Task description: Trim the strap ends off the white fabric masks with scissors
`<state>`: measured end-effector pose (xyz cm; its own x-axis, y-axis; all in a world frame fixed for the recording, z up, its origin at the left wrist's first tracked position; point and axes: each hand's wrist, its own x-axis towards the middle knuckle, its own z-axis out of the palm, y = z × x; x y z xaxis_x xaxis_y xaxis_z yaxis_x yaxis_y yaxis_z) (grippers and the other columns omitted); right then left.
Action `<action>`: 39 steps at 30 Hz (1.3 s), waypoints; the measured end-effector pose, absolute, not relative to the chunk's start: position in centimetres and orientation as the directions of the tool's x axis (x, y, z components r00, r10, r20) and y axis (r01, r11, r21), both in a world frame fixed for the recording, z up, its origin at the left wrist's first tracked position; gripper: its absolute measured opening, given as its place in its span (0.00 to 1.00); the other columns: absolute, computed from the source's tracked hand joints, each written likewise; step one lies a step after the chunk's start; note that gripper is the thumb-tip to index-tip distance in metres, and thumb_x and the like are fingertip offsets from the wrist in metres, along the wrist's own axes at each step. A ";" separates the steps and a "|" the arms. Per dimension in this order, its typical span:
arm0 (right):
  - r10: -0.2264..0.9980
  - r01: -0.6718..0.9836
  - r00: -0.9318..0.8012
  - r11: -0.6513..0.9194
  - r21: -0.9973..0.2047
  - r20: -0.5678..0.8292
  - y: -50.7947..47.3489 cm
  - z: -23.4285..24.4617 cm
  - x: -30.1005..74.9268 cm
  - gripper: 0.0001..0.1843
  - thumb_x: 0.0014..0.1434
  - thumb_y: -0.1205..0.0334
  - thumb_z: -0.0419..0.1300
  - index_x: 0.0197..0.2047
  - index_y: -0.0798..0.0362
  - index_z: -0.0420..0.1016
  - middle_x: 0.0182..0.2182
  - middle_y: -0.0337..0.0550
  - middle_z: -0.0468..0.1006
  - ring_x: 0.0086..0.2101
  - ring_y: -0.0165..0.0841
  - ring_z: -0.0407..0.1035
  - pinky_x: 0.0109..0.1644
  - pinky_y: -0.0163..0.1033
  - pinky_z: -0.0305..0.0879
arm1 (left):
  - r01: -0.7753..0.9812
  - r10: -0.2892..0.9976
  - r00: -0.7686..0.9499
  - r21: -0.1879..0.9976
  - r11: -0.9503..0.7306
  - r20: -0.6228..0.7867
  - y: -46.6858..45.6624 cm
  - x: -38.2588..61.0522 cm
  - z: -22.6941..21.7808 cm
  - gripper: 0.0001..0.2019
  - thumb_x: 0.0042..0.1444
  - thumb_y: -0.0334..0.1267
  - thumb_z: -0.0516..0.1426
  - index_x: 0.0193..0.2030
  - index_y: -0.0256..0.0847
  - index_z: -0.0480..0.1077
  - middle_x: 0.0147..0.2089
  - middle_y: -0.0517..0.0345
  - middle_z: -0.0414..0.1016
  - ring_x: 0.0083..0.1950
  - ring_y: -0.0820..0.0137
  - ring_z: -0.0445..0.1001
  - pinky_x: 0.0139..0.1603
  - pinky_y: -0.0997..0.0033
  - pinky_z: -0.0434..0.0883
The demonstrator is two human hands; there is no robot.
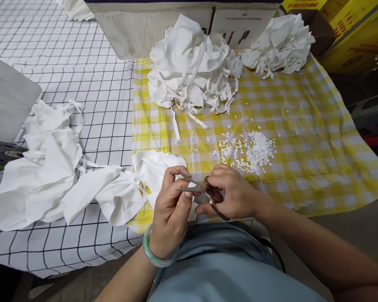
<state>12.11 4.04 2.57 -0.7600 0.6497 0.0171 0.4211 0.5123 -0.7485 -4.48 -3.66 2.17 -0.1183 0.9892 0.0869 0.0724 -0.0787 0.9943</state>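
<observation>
My right hand point(231, 195) grips a pair of scissors point(197, 189) by brown handles, blades parted and pointing left. My left hand point(171, 205), with a green bangle on the wrist, has its fingers curled and pinched at the blade tips, holding a bit of the white cloth piece point(151, 170) that lies just behind it. Both hands are at the near edge of the yellow checked cloth point(302, 138). A scatter of small white snippets point(250, 149) lies just beyond my right hand.
White cloth pieces are heaped at the left point(47, 167) on a black-grid tablecloth point(82, 63). Two more white heaps point(192, 67) point(279, 44) sit at the back against a cardboard box point(129, 29). Yellow boxes point(355, 29) stand at the far right.
</observation>
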 end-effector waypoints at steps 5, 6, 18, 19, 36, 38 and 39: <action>0.661 0.413 -0.748 0.537 -0.736 0.063 4.1 2.2 12.6 0.26 0.52 0.43 0.65 0.19 0.52 0.62 0.15 0.33 0.65 0.20 0.26 0.58 0.35 0.37 0.56 | 0.053 0.992 -0.114 0.997 -0.053 0.059 -3.6 -4.2 2.0 0.12 0.65 0.38 0.51 0.35 0.42 0.73 0.41 0.49 0.67 0.52 0.60 0.62 0.50 0.60 0.65; 0.667 0.422 -0.742 0.543 -0.726 0.067 4.1 2.1 12.8 0.25 0.53 0.43 0.65 0.19 0.52 0.62 0.15 0.33 0.65 0.20 0.26 0.58 0.34 0.37 0.56 | 0.063 0.992 -0.108 0.997 -0.051 0.057 -3.5 -4.1 2.0 0.12 0.65 0.39 0.51 0.35 0.42 0.73 0.40 0.50 0.68 0.52 0.60 0.63 0.50 0.60 0.65; 0.869 0.699 -0.421 0.127 -0.704 -0.262 2.1 0.6 18.9 0.27 0.54 0.42 0.63 0.17 0.54 0.65 0.15 0.34 0.63 0.20 0.25 0.55 0.25 0.33 0.49 | 0.033 0.981 0.194 0.999 -0.024 0.018 0.7 0.2 0.8 0.15 0.65 0.39 0.51 0.30 0.38 0.72 0.41 0.50 0.67 0.51 0.63 0.65 0.52 0.64 0.65; 0.870 0.697 -0.382 0.049 -0.715 -0.312 1.8 0.4 19.3 0.27 0.53 0.41 0.64 0.17 0.54 0.64 0.15 0.33 0.62 0.19 0.25 0.54 0.24 0.33 0.48 | 0.022 0.976 0.215 1.000 0.012 -0.016 0.9 0.5 0.5 0.15 0.65 0.39 0.51 0.30 0.38 0.72 0.42 0.50 0.66 0.51 0.62 0.65 0.51 0.64 0.65; 0.911 0.472 -0.357 -0.014 -0.881 -0.206 2.8 -0.7 13.8 0.22 0.49 0.48 0.70 0.39 0.50 0.67 0.35 0.41 0.74 0.35 0.35 0.69 0.42 0.42 0.67 | 0.735 0.993 -0.099 0.677 0.029 0.065 -2.0 -12.3 1.9 0.10 0.64 0.38 0.50 0.36 0.39 0.71 0.48 0.46 0.72 0.52 0.59 0.71 0.55 0.57 0.69; 0.887 0.538 -0.434 0.111 -0.836 -0.161 2.8 -0.5 11.6 0.23 0.45 0.51 0.73 0.35 0.50 0.66 0.32 0.40 0.74 0.33 0.35 0.68 0.40 0.41 0.66 | 0.829 0.968 -0.185 0.556 0.061 0.170 -1.3 -14.6 0.8 0.10 0.62 0.35 0.49 0.40 0.37 0.71 0.50 0.43 0.70 0.54 0.56 0.69 0.58 0.51 0.66; 0.874 0.552 -0.471 0.183 -0.814 -0.123 2.9 -0.4 10.5 0.23 0.43 0.52 0.74 0.34 0.50 0.65 0.32 0.40 0.73 0.34 0.36 0.67 0.39 0.41 0.65 | 0.842 0.970 -0.184 0.535 0.071 0.160 -0.8 -15.3 0.4 0.10 0.61 0.34 0.49 0.42 0.36 0.71 0.52 0.41 0.69 0.56 0.54 0.67 0.60 0.49 0.64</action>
